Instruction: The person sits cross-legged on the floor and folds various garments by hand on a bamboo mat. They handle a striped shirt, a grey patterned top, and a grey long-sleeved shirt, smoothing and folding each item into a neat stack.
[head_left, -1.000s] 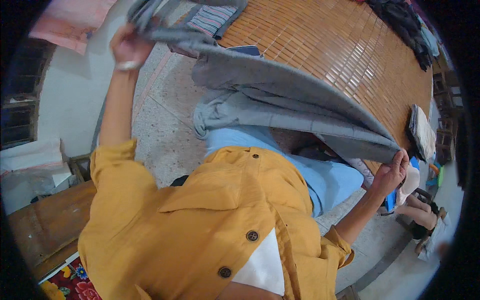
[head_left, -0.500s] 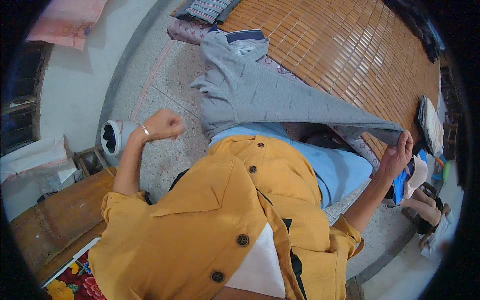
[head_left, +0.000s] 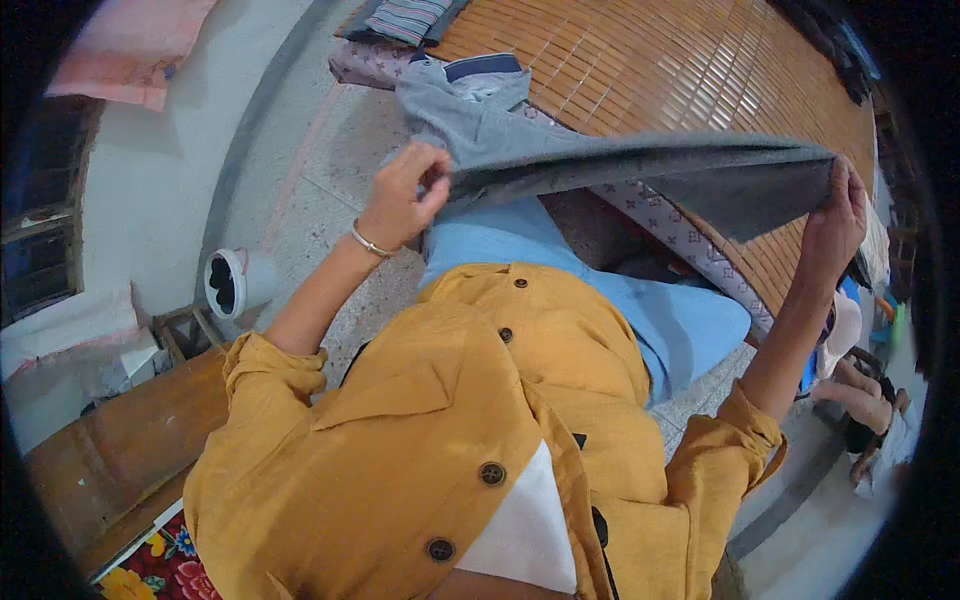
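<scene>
A grey collared shirt [head_left: 500, 125] stretches across in front of me, its dark-banded collar lying at the far left. At the right, my right hand [head_left: 838, 215] is closed on the shirt's edge and holds it raised over the slatted mat, so that the cloth sags in a fold with its underside showing. My left hand [head_left: 405, 195], with a bracelet on the wrist, is at the shirt's left part. Its fingers are curled inward; whether they grip any cloth cannot be made out.
A bed with a brown slatted mat [head_left: 640, 75] lies ahead, its patterned side [head_left: 690, 235] near my light blue trousers [head_left: 660, 330]. Folded striped clothing [head_left: 405, 18] rests on its far left corner. A white bucket [head_left: 240, 280] stands on the floor at left, near a brown wooden surface [head_left: 130, 450].
My left hand has moved right and forward, up to the shirt. My right hand has lifted its edge higher and farther right, turning the cloth's underside into view.
</scene>
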